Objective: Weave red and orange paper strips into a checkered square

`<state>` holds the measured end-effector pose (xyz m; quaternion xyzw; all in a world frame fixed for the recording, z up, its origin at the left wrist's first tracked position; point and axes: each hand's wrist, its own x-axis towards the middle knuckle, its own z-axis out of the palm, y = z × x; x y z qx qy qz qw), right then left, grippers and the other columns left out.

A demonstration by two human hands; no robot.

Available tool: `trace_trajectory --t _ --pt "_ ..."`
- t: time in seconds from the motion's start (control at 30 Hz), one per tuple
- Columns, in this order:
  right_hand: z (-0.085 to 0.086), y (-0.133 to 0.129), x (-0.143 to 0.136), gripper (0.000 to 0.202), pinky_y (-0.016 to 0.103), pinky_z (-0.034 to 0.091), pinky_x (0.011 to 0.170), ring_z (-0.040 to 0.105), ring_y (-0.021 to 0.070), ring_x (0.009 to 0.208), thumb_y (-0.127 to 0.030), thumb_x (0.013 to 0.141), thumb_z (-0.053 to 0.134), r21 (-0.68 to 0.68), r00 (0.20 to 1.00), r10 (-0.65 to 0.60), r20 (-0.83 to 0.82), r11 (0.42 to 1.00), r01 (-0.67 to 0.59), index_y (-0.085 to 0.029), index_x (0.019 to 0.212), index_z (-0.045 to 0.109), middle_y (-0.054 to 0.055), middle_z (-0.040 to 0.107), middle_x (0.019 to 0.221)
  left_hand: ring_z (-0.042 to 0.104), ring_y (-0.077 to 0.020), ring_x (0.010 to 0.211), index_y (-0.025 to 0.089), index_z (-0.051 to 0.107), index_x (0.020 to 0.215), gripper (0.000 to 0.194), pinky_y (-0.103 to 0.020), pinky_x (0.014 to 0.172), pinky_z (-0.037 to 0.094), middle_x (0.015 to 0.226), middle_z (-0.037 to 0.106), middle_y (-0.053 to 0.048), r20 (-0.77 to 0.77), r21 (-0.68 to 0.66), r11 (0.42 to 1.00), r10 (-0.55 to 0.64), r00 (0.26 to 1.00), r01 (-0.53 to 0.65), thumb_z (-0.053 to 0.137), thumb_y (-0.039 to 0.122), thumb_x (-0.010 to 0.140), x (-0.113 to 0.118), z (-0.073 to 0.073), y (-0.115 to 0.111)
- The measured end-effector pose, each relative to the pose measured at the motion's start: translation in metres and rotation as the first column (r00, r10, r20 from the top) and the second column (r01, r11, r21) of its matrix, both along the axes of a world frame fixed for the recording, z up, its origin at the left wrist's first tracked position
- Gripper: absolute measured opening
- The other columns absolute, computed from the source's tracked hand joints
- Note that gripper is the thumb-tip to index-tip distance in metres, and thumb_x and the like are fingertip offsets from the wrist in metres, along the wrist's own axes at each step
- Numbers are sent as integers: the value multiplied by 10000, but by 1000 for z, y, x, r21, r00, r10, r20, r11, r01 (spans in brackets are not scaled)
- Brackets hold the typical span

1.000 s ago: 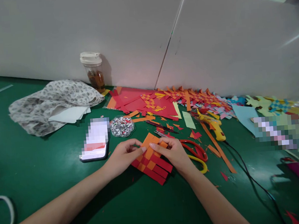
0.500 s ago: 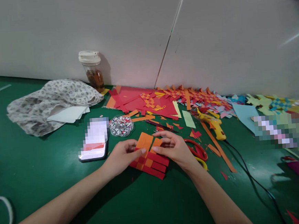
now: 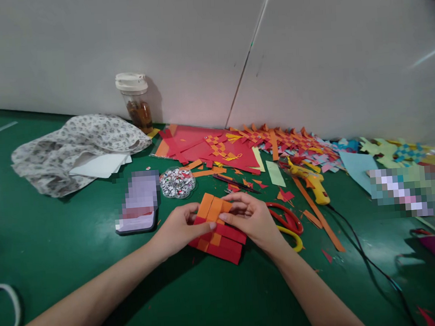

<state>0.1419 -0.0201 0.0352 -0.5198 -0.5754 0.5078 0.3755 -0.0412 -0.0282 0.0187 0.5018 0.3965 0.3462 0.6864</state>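
Note:
Interwoven red and orange paper strips [image 3: 226, 250] form a small checkered piece, held between both hands above the green table. My left hand [image 3: 181, 228] grips its left side, the thumb lying across the red and orange squares. On the other side, my right hand [image 3: 250, 218] pinches the orange strips near the upper right, its thumb on top and the other fingers behind. Orange strip ends point away from me, and red ends point to the lower right. Red and yellow handled scissors [image 3: 293, 232] lie just right of my right hand, partly hidden by it.
A phone [image 3: 137, 202] and a clear case of googly eyes [image 3: 177, 182] lie beyond my left hand. A yellow glue gun [image 3: 311, 180] with a black cord rests at right. Behind are red paper sheets [image 3: 189, 140], woven paper fish [image 3: 276, 141], a lidded drink cup [image 3: 135, 104] and patterned cloth [image 3: 69, 144].
The orange strips, split apart by a gap before, now lie closer together. The separate red ends have come together too. Both hands keep their hold; the phone screen has dimmed.

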Motion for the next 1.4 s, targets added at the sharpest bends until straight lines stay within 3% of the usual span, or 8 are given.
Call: trace_trajectory --t 0.23,0.37,0.53,0.7,0.9,1.07,1.23,1.4 --pt "4 -2 -2 430 311 518 703 662 190 749 -335 604 753 18 999 15 48 1000 -15 -213 977 577 27 683 800 661 -214 872 181 643 1009 284 -333 782 510 958 712 -49 47 16 999 28 999 -29 652 282 744 2 2 -1" --pt "-3 0 1 446 331 522 738 668 204 775 -323 607 752 61 998 38 59 997 -42 -206 983 542 25 683 765 642 -245 916 182 600 1067 315 -371 794 505 1014 689 -76 -165 253 963 142 976 -97 565 358 807 -1 8 -4" --pt "-8 3 4 437 343 519 730 669 214 748 -333 614 743 108 997 -64 41 992 59 -192 968 529 33 685 730 388 -332 1228 183 504 1193 431 -566 1035 186 1305 497 -134 -550 757 648 562 618 85 500 415 830 -9 12 -2" --pt "-6 4 2 426 346 513 731 670 210 738 -325 605 742 93 997 -70 22 993 67 -187 946 527 29 686 714 213 -362 1320 187 325 1328 563 -639 961 248 1449 280 -166 -656 729 664 609 446 165 404 489 860 -14 3 7" --pt "-4 2 2 443 339 507 733 664 203 734 -315 596 752 71 999 -52 3 996 52 -194 954 519 21 678 720 224 -290 1332 192 383 1281 469 -513 1073 157 1425 329 -133 -519 792 598 554 651 124 468 383 861 -12 10 1" --pt "-3 -1 2 464 307 497 719 651 184 763 -279 613 744 30 996 87 5 996 -87 -206 1013 520 9 658 739 502 -239 1149 212 378 1237 536 -401 969 398 1284 494 -119 -185 465 868 288 940 -175 624 281 765 -2 7 -3" --pt "-5 -2 4 396 291 490 713 644 180 809 -242 648 720 21 977 213 5 977 -213 -191 1003 552 37 659 808 583 -235 1044 195 389 1208 704 -378 906 447 1235 545 -124 29 -30 966 259 965 -258 757 198 609 3 7 -2" --pt "-4 -3 3 387 265 486 676 642 165 782 -232 663 720 17 974 226 24 974 -226 -193 1013 559 29 658 800 647 -189 835 197 448 1195 677 -325 786 485 908 684 -32 44 -136 960 253 966 -245 761 158 596 0 15 -1"
